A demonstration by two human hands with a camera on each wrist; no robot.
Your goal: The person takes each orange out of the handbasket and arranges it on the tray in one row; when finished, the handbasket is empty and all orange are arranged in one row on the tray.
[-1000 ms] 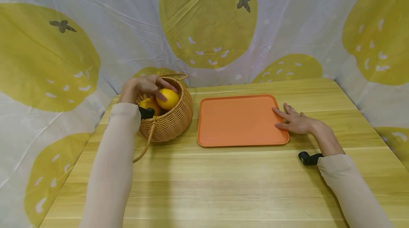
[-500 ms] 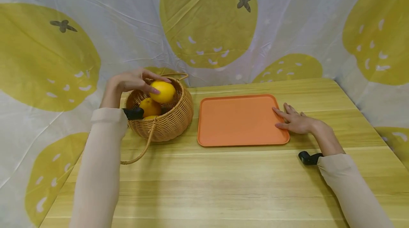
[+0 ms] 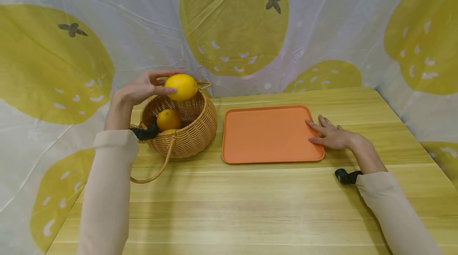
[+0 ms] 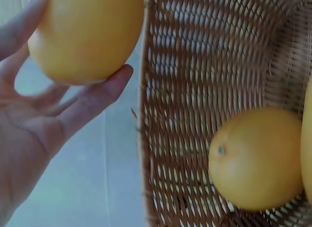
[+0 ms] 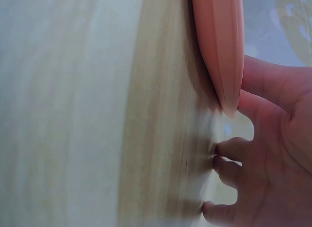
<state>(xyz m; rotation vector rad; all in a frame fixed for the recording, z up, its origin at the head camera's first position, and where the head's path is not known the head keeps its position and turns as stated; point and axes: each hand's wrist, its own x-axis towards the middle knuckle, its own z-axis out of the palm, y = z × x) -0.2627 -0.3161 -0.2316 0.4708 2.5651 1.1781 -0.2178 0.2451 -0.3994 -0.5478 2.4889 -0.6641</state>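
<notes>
My left hand (image 3: 141,87) holds a yellow-orange fruit, an orange (image 3: 181,87), between thumb and fingers above the back of the wicker basket (image 3: 195,134). In the left wrist view the held orange (image 4: 90,34) shows beside the basket's rim, the fingers (image 4: 95,102) curved along its underside. A second orange (image 3: 169,120), its stem end visible, lies in the basket, with part of another yellow fruit (image 3: 169,131) by the near rim. My right hand (image 3: 332,135) rests with spread fingers at the right edge of a flat orange tray (image 3: 270,136), thumb and forefinger over its rim.
The basket's loop handle (image 3: 157,177) hangs down onto the wooden table (image 3: 250,207) in front, and its other handle (image 3: 205,84) stands at the back. Behind the table hangs a white curtain (image 3: 150,16) printed with big yellow fruit.
My left hand has lifted the orange up out of the basket, the arm drawing slightly left. More of the fruit inside now shows. The right hand and tray have stayed in place.
</notes>
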